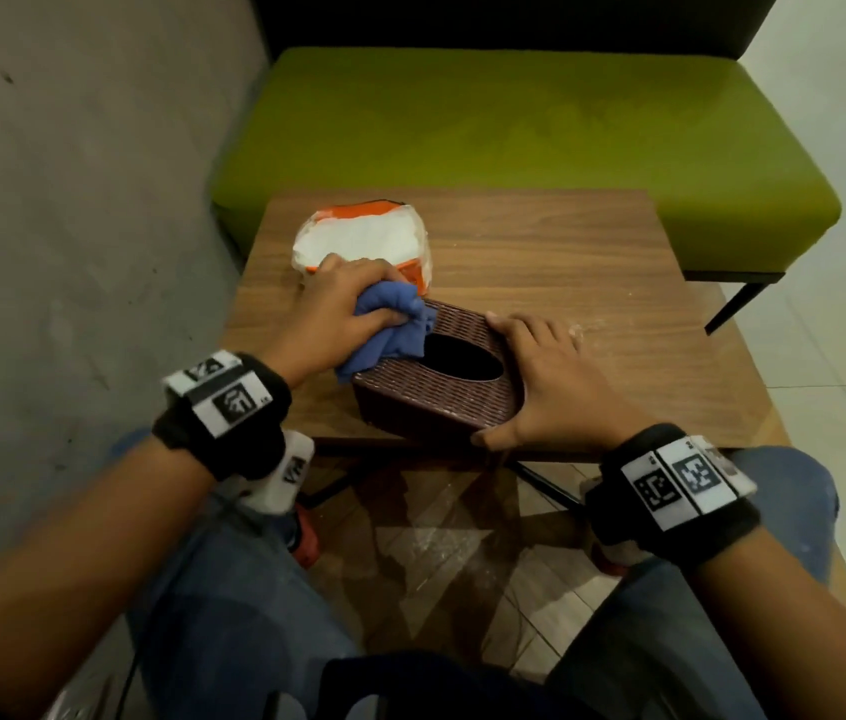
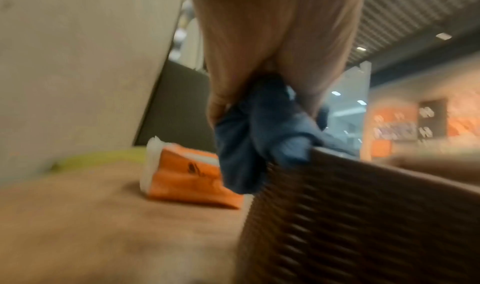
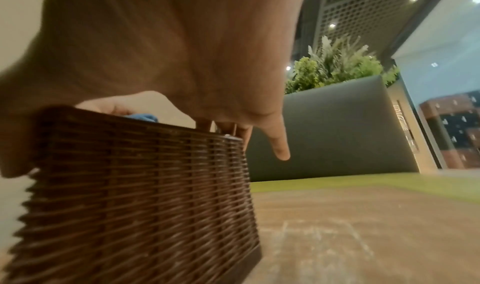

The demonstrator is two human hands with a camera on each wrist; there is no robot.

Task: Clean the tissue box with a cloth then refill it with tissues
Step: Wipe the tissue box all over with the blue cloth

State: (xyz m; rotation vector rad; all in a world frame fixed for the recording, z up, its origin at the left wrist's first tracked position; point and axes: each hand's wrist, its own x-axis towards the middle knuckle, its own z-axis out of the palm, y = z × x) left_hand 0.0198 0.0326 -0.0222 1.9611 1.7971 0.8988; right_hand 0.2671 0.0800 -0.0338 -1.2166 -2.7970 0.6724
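My head camera looks down and forward over both my wrists at the table (image 1: 592,262). My left wrist camera sits low by the box (image 2: 363,216), facing along my palm, blurred. My right wrist camera looks along the box's (image 3: 135,196) other side. All three share the box and tabletop

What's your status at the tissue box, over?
Left hand grips bunched blue cloth on brown woven tissue box top. Right hand steadies its side. Orange-white tissue pack waits behind, nothing blocking.
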